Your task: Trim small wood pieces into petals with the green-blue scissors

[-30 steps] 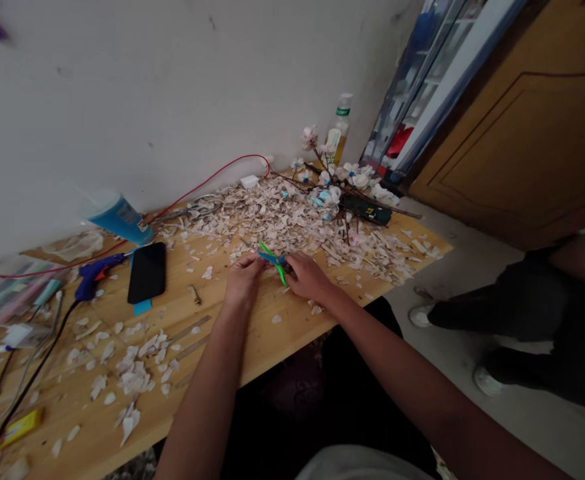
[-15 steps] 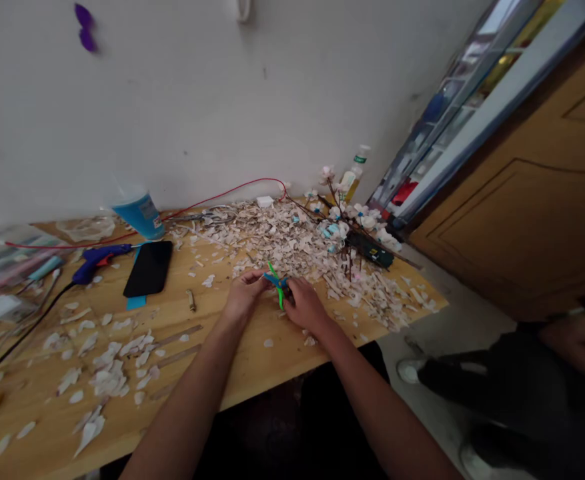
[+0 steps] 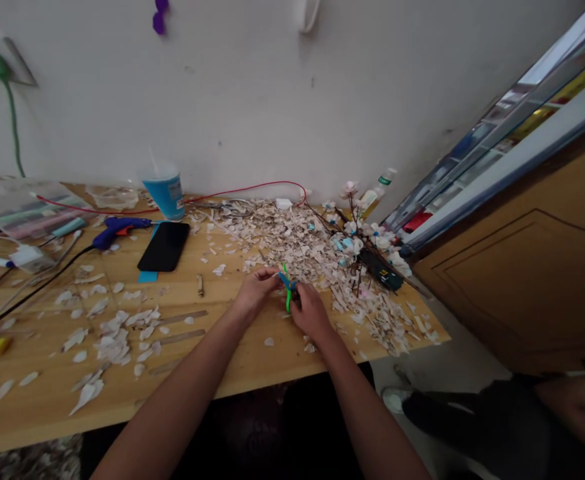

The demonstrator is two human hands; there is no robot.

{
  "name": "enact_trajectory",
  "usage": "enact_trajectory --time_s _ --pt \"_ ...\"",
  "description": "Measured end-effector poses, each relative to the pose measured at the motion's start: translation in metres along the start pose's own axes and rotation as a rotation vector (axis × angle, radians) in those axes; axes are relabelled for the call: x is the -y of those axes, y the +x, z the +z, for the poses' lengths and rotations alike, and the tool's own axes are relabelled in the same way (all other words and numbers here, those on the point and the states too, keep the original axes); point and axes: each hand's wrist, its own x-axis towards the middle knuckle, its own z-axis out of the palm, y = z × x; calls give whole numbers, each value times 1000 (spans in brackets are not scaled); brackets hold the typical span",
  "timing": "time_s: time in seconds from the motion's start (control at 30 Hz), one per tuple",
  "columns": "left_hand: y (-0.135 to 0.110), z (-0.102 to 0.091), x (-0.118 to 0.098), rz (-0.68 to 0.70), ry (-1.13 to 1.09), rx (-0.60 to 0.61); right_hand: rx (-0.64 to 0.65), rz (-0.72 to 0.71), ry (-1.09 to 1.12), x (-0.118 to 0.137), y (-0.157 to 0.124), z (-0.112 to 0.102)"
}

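Near the table's front edge, my two hands meet over a small blue and bright green crossed piece (image 3: pixel 288 288). The fingers of my left hand (image 3: pixel 258 293) are pinched together at its blue end. My right hand (image 3: pixel 312 312) has its fingers curled around the other side, where a dark part shows; its exact kind is too small to tell. Just behind my hands lies a wide heap of pale shell-like flakes (image 3: pixel 292 233). To their right are branches with white flowers (image 3: pixel 372 233) and blue bits, and a dark green tool-like object (image 3: pixel 381 270).
Left on the wooden table (image 3: pixel 242 363) are a phone (image 3: pixel 165 247), a blue cup (image 3: pixel 165 193), a corded blue glue gun (image 3: pixel 117 230) and a bag of coloured sticks (image 3: pixel 37 210). A bottle (image 3: pixel 379 190) stands by the wall. Another person's leg (image 3: pixel 452 413) is at right.
The view has turned left and tilted, so a green plug on the wall now shows. My hands stay together on the blue and green piece, which is tilted a little differently.
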Motion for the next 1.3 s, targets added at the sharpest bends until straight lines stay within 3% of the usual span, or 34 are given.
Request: enact_trajectory --time_s 0.87,1.3 --pt "0 0 -7 38 128 31 9 4 32 6 2 -5" --pt "0 2 -2 52 72 10 -2 -19 12 7 3 -8"
